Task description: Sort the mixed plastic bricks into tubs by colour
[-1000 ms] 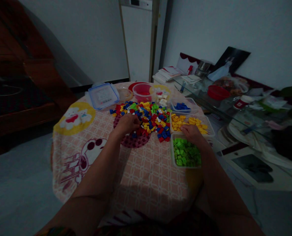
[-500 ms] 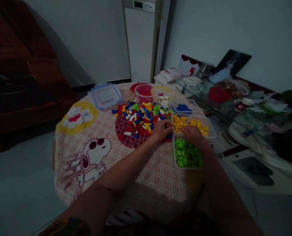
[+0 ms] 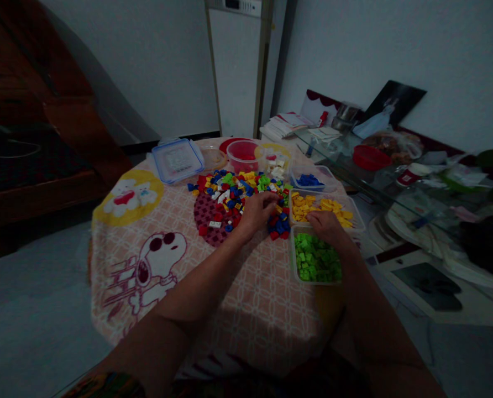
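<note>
My left hand hovers at the front right of a mixed pile of plastic building bricks. Its fingers are bent, with a gap between thumb and forefinger, and I see nothing held there. My right hand rests above the border of two clear boxes, its fingers closed; anything inside them is hidden. Behind and under it, one box holds yellow bricks. The nearer box contains green bricks. Blue bricks lie in a third box farther back. Several red and blue bricks sit between my hands.
White bricks stand beside a round pink-red tub at the back. A blue-rimmed lid lies at the back left of the patterned tablecloth. To the right is a cluttered glass table.
My left hand has moved left, away from the yellow-brick box and over the mixed pile, uncovering red and blue bricks. My right hand has barely moved.
</note>
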A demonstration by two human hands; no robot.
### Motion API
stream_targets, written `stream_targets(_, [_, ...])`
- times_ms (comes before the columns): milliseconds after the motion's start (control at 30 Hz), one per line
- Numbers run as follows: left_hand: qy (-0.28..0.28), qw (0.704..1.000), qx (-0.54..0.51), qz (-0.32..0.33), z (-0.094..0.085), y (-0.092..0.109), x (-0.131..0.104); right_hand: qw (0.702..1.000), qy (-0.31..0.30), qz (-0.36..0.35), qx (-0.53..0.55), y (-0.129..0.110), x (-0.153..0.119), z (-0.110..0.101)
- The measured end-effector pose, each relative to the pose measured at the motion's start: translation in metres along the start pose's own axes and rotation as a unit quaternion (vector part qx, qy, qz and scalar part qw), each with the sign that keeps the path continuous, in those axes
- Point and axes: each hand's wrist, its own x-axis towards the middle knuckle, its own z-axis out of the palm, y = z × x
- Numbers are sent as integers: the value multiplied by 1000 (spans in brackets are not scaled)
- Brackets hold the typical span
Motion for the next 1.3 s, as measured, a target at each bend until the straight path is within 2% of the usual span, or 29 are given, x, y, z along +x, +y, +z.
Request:
stream_targets(133, [27,988,153,-22,-39,-11,0,1000,-1,-1,-1,0,0,0])
stream_targets(267, [53,958,267,-88,-83,-27,1,1000,0,-8,-1,-1,0,-1])
stream_targets(333, [40,943,312,-113,-100,-35,2,1000,5,-7,0,-1,0,-1])
stream_targets(433, [-23,920,369,-133,-113,-46,3,1000,8,3,0,-2,0,-1])
stream_targets(533, [-55,908,394,-129,-115,-52,2,1000,1,2,-1,-3,-1,-1])
stream_targets(867, [-67,903,408,-118,-113,-56,2,1000,-11,13,-5,-4,0,-3])
stream_targets(1000, [-35,919,374,-122,-117,-55,1,1000,-1,4,0,-2,0,-1])
stream_targets(1133, [34,945,304,-113,-119,-50,2,1000,2,-4,-6,1,-1,1])
stream_targets(1233, [80,970,212,-88,-109,-43,4,1000,-4,-3,-9,2,0,2])
stream_targets(1300, [87,986,128,-65,-96,-38,4,1000,1,-6,-10,3,0,2])
